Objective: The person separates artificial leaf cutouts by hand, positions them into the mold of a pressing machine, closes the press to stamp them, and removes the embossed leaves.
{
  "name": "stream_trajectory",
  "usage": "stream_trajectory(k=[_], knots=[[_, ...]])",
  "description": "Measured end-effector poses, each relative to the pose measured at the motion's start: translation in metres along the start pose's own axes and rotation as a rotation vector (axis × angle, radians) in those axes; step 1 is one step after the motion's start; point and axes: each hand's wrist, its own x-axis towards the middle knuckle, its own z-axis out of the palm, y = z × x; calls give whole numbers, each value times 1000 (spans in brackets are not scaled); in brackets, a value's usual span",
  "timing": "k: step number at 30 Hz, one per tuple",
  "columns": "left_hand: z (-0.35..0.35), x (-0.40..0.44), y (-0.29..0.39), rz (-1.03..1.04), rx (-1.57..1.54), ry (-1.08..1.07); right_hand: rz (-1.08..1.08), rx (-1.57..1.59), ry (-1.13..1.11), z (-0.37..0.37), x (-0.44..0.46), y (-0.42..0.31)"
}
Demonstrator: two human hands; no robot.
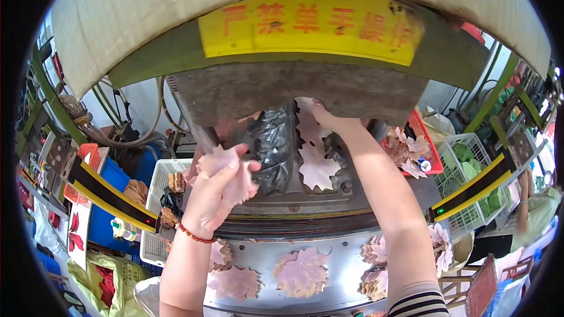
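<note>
My left hand [220,185], with a red beaded bracelet at the wrist, is closed on pale pink leaf-shaped pieces left of the dark mold. My right hand [323,117] reaches in under the press head [299,91], its fingers at the upper end of a pale strip on the mold; the fingertips are partly hidden. A pale pink leaf piece [317,164] lies on the mold's right part. Dark, ridged leaf shapes show on the mold's left part [273,152]. On the metal shelf in front, stacks of leaf pieces [301,271] lie below both arms.
A yellow sign [311,26] spans the press above. Black and yellow bars [111,196] flank both sides. A white basket [154,246] stands left; a red basket [435,155] with leaf pieces and a white crate [464,147] with green pieces stand right.
</note>
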Motion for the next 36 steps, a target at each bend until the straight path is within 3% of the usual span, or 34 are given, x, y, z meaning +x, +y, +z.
stream_trajectory(k=[4,7,9,11,14,18,22,25,28,32,35,36], knots=[[-14,18,3,20,108,-4,-86,24,-43,0,16,-5],[-26,38,4,190,476,187,-235,103,-40,-15,20,-32],[-18,43,6,214,442,257,-100,165,-389,-44,7,-74],[-22,48,5,216,486,185,-96,227,-546,-51,0,-104],[-22,47,10,134,529,196,-274,297,-493,-46,8,-119],[-33,47,3,160,25,289,-184,73,-318,-37,81,-85],[-41,49,-6,170,-14,202,-156,-94,-229,-10,91,-59],[-48,49,-12,225,42,143,-162,-114,-188,2,74,-51],[-53,52,-11,254,146,215,-174,-36,-180,-11,70,-49],[-39,51,-2,223,234,230,-196,215,-369,-44,54,-72],[-26,53,-5,282,276,216,-396,238,-466,-45,24,-107],[-25,55,-9,297,265,215,-494,179,-361,-33,18,-105]])
